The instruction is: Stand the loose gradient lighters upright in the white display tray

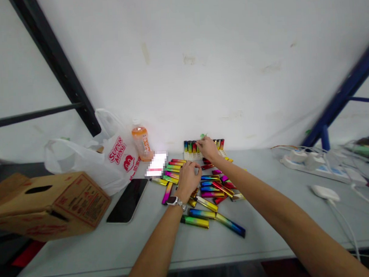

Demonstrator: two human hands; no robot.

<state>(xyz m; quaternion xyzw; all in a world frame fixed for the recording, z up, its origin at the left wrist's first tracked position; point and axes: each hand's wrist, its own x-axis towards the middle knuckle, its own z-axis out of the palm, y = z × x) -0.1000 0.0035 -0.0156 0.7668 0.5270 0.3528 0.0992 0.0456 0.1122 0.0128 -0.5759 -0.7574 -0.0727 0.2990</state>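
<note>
My right hand (207,148) reaches to the back of the table, over a row of lighters (190,147) standing upright in a white holder (192,156). Its fingers are pinched together at the top of the row, closed on what looks like one lighter, mostly hidden by the hand. My left hand (189,178), with a watch (172,200) at the wrist, is low over the loose lighters. Its fingers are curled and closed; what they hold is hidden. Shiny lighters in blended colours lie around it, a green-yellow lighter (196,221) and a blue-yellow lighter (230,225) nearest me.
To the left are a cardboard box (78,203), a white plastic bag (91,166), a black phone (127,201) and an orange drink bottle (141,140). A bright blurred-out rectangle (156,163) lies beside the lighters. On the right are a power strip (325,170) and a white charger (325,193) with cables.
</note>
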